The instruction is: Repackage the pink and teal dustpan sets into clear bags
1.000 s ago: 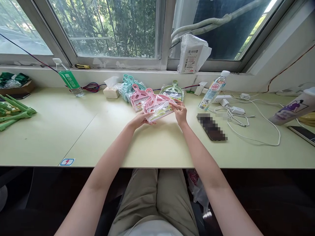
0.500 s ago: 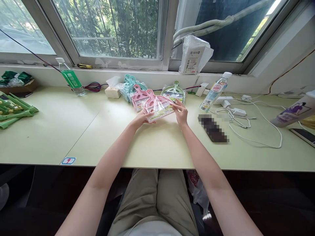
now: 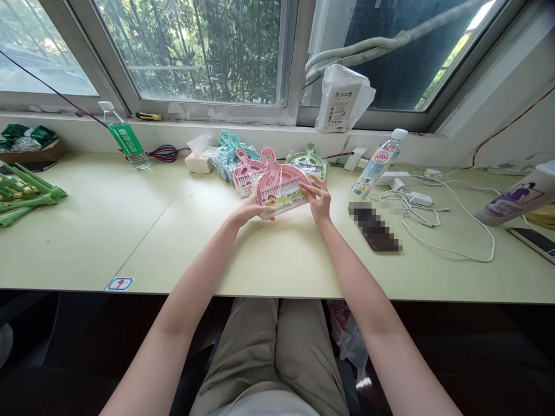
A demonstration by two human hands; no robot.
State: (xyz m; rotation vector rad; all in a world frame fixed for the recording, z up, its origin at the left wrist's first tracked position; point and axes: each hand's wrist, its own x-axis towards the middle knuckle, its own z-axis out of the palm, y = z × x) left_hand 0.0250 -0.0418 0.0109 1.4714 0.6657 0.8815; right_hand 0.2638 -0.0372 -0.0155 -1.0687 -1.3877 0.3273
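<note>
A pink dustpan and brush set [image 3: 284, 184] in clear wrapping is held up over the table, its handle pointing up and its printed label along the bottom. My left hand [image 3: 248, 211] grips its lower left corner. At the right edge, my right hand [image 3: 318, 199] pinches the wrapped set with thumb and fingers. Just behind it lies another pink dustpan set [image 3: 246, 172], partly covered. Blue-green wrapped dustpan sets [image 3: 229, 153] lie farther back to the left, and a green dustpan set [image 3: 309, 159] rests behind my right hand.
On the right are a tilted bottle [image 3: 377, 164], a blurred dark phone-like slab [image 3: 375, 227], white cables [image 3: 416, 199] and a large purple-printed bottle [image 3: 515, 196]. On the left stand a green-labelled bottle [image 3: 128, 138] and green bundles [image 3: 30, 196]. A tissue pack [image 3: 340, 101] leans on the window.
The held pink set has turned more upright and its front now faces me more squarely, its handle shifted slightly right and up. Both hands keep their hold.
</note>
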